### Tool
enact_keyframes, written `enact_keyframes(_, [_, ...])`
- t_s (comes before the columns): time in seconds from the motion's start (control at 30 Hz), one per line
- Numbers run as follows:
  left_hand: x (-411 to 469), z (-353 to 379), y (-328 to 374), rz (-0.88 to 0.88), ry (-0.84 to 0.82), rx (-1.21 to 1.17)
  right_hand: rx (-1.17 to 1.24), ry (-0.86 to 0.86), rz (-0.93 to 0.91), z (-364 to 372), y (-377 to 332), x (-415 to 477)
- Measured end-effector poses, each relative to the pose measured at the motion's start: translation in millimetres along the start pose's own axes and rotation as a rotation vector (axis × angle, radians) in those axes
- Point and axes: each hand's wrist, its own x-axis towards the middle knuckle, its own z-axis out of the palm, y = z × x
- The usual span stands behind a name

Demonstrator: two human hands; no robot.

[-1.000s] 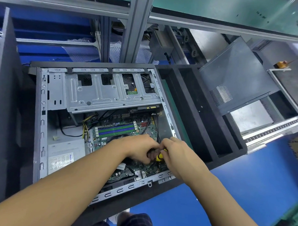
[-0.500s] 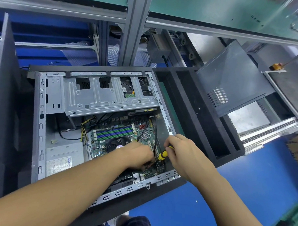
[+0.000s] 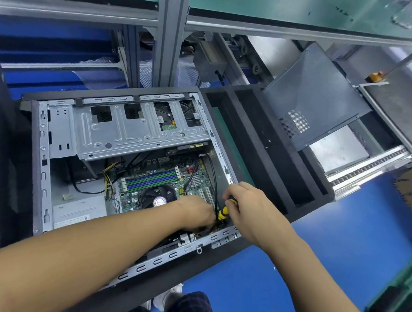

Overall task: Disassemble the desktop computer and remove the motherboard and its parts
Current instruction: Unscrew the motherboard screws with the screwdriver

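While the open computer case [image 3: 43,173] lies flat, the motherboard [image 3: 153,177] sits in its five o'clock half. At the board's four o'clock corner the left hand [image 3: 196,214] reaches down, its grip hidden. The right hand [image 3: 249,211] grips a yellow-black screwdriver [image 3: 223,212].

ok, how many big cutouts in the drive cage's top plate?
4, in a row across the drive cage: leftmost cutout, second cutout, third cutout, rightmost cutout. None looks hidden.

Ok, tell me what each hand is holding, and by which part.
Right hand: the yellow-and-black screwdriver, by the top of its handle. Left hand: fingers hidden low over the motherboard, so its hold cannot be told.
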Motion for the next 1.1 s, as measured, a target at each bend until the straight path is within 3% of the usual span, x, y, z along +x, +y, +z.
enact_keyframes(0.4, [1.9,0.9,-3.0,-0.001,-0.088,-0.083,-0.002,0.017,-0.011,0.5,3.5,0.8])
enact_keyframes(0.6, [-13.6,-16.3,-15.8,-0.008,-0.011,-0.245,0.062,0.063,-0.036,-6.4,7.3,4.1])
enact_keyframes(0.73, [-37.7,-23.1,-38.7,-0.064,0.164,-0.54,0.154,0.195,-0.01,-12.4,7.7,11.5])
enact_keyframes(0.97, [-63.3,-32.8,-62.8,-0.164,0.3,-1.429,0.383,0.46,0.133,-28.7,23.9,20.5])
enact_keyframes(1.1, [-44.9,-47.9,-58.3,-0.285,0.385,-1.977,0.639,0.455,0.255,-42.8,49.3,18.4])
